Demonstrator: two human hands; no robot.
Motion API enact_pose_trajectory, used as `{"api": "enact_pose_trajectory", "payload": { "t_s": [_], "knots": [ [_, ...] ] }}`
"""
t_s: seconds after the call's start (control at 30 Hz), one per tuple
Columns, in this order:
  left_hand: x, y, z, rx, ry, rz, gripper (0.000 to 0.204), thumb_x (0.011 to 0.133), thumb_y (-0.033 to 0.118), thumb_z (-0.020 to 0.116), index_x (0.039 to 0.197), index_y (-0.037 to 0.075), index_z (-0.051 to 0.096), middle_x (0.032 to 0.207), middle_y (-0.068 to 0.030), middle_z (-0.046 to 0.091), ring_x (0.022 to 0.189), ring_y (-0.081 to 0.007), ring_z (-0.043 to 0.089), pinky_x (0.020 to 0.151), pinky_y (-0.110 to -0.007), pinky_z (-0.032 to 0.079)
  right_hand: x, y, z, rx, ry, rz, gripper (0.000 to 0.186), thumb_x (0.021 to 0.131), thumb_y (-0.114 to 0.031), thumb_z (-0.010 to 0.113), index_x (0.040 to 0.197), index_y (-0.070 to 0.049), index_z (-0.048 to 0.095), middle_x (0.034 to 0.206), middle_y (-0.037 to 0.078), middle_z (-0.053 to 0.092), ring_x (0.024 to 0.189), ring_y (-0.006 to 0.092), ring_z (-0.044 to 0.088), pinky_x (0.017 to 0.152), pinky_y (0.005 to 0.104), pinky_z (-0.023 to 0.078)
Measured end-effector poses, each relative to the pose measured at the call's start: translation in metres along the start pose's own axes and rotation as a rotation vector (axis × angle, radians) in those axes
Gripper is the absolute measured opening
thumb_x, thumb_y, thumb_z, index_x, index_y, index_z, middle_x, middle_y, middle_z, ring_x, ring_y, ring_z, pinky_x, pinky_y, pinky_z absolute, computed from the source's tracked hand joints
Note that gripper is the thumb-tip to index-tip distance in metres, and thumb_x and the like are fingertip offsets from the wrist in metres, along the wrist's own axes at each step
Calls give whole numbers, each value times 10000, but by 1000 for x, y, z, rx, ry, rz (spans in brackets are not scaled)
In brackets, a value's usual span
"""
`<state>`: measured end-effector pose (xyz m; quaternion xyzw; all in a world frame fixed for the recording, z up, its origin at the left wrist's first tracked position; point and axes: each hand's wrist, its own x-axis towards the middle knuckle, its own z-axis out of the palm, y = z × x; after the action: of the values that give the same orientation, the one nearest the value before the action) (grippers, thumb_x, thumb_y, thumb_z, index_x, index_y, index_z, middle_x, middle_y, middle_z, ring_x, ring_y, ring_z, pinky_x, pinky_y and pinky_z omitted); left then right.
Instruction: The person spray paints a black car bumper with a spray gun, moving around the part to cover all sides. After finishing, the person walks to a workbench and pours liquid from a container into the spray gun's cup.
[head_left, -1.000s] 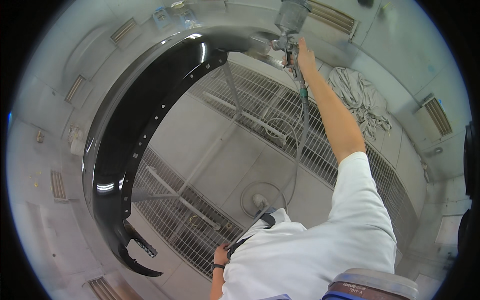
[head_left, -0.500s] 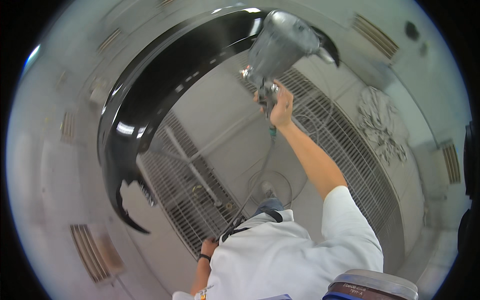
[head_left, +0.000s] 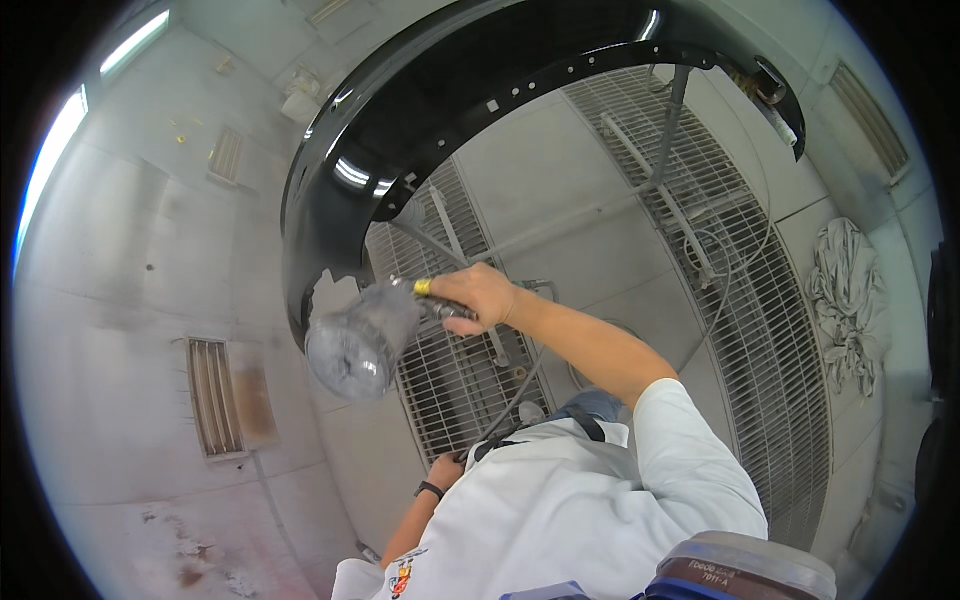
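Note:
My right hand (head_left: 478, 300) is closed around the handle of a spray gun (head_left: 402, 300). The gun's cloudy grey cup (head_left: 350, 352) is tilted beside the left end of a glossy black car bumper (head_left: 430, 105). That bumper curves across the upper view, with a row of holes along its inner edge. Low by my waist, my left hand (head_left: 446, 471), with a dark band at the wrist, is closed on a grey air hose (head_left: 508, 412). Part of the left hand's grip is hidden by my white shirt.
A metal stand (head_left: 668, 140) rises under the bumper. Floor gratings (head_left: 770, 370) run on both sides of pale floor panels (head_left: 560, 190). Crumpled grey sheeting (head_left: 845, 300) lies at the right wall. A louvred vent (head_left: 212, 395) is in the left wall. A thin hose loops over the right grating.
My right hand has swept the spray gun from the bumper's far right part down to its left end. The view has shifted, so the bumper sits farther right and higher.

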<state>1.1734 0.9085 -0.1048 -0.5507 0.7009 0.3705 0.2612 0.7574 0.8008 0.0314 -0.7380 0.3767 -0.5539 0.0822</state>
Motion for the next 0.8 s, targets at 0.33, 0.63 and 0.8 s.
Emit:
{"api": "enact_pose_trajectory", "payload": {
  "t_s": [0.33, 0.63, 0.8],
  "knots": [
    [85, 61, 1, 190, -93, 262, 445, 891, 381, 630, 1128, 11, 700, 1057, -291, 679, 999, -466, 642, 834, -516, 530, -81, 39, -212, -138, 546, 53, 520, 905, -398, 557, 1130, 64, 642, 722, 133, 645, 552, 233, 632, 514, 335, 503],
    [129, 152, -8, 192, -29, 634, 359, 915, 315, 626, 1101, 21, 712, 992, -262, 699, 949, -440, 663, 796, -488, 539, -197, 36, -426, 42, 1047, 349, 685, 1048, -550, 312, 1248, 72, 518, 838, 192, 693, 633, 210, 659, 463, 277, 492],
    [131, 211, -20, 304, -172, 388, 473, 866, 428, 663, 1108, 24, 715, 1025, -266, 697, 1005, -432, 656, 856, -496, 522, -198, 50, -513, -53, 1275, 451, 631, 1064, -500, 293, 1077, 48, 607, 809, 157, 693, 602, 188, 642, 449, 290, 482]
  ]
}}
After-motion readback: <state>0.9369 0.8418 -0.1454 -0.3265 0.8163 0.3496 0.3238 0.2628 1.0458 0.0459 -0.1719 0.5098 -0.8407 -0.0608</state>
